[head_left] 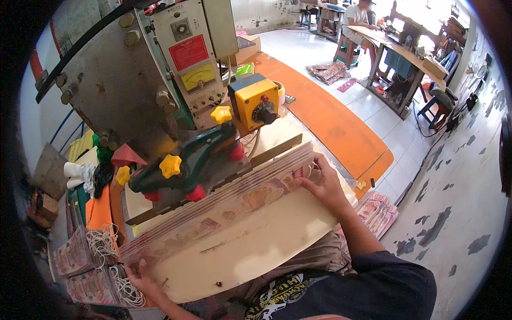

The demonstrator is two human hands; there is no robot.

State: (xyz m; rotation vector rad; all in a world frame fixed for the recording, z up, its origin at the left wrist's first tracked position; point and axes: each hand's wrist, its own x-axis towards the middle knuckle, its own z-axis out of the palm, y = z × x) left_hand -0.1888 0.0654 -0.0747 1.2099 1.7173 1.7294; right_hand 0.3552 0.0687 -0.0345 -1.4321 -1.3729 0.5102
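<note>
Printed plastic sheets [230,211]: a long, layered clear stack was held slantwise over the cream tabletop [256,240], just in front of the metal bar [277,150] and along its length.
Right hand [323,184]: the far right end of the stack was held in a closed grip, with the thumb laid across the printed face.
Left hand [142,278]: the near left corner was gripped between thumb and fingers (partly hidden by the sheets' edge).
Green clamp [186,160]: it was mounted behind the stack and fitted with yellow star knobs [170,166] and red feet [196,193].
Yellow control box [256,105]: a black dial was carried on its front; the orange tabletop [320,122] was seen beyond it.
Corded bundles [74,254]: printed packs with white cords [128,289] were laid near the left hand.
Purple-printed packs [377,212]: these were piled just beside the right forearm.
Co-worker [354,20]: a person was seen seated at a distant table [381,37], well apart.
</note>
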